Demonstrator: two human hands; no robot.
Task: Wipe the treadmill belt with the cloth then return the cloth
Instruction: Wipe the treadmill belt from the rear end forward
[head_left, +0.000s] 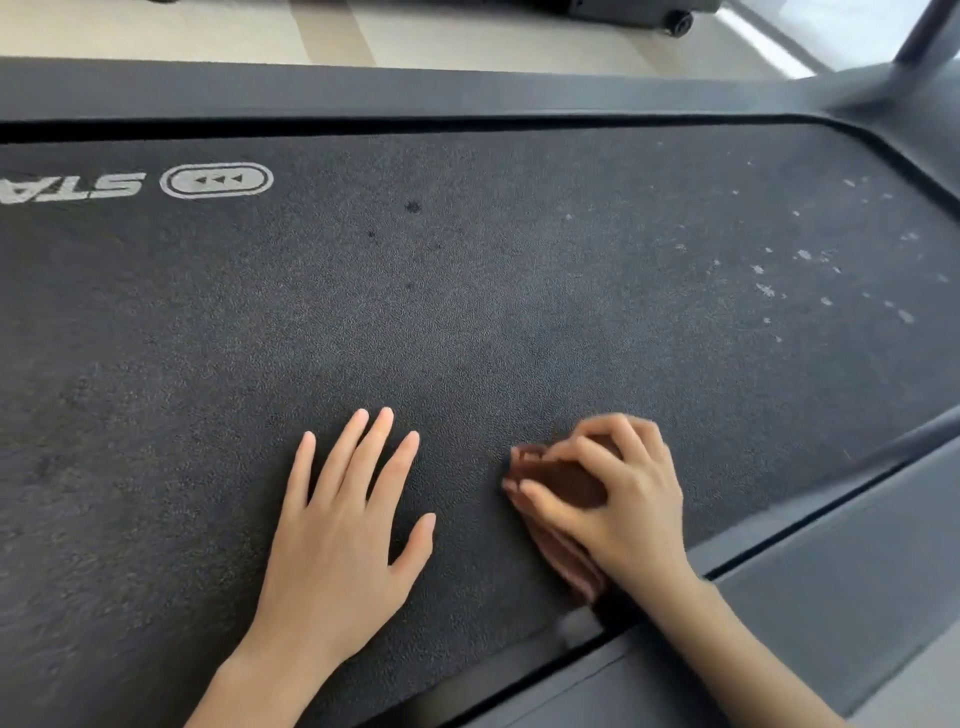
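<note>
Your left hand (340, 525) lies flat on the treadmill belt (415, 322), fingers spread and palm down, gripping nothing; it reads as a brace, carrying your weight while you lean over the deck. Just beside it, toward the near side rail (831, 561), your right hand (618, 499) is curled over the cloth (563, 480), a brown folded wad pressed onto the belt under the palm. The fingers bend down around its far edge and the thumb closes on the side facing your left hand, so the cloth is bunched and held rather than laid open. That grip probably keeps the folds from dragging loose on the rough surface. Part of the cloth trails back under your wrist toward the gap between belt and rail.

Well beyond your right hand and out to its right, a scatter of pale specks (810, 270) sits on the belt, and a few dark spots (413, 207) lie far ahead of your left hand. Judging by these, the wiping is unfinished and the return of the cloth has not begun; where it goes back is not in view
</note>
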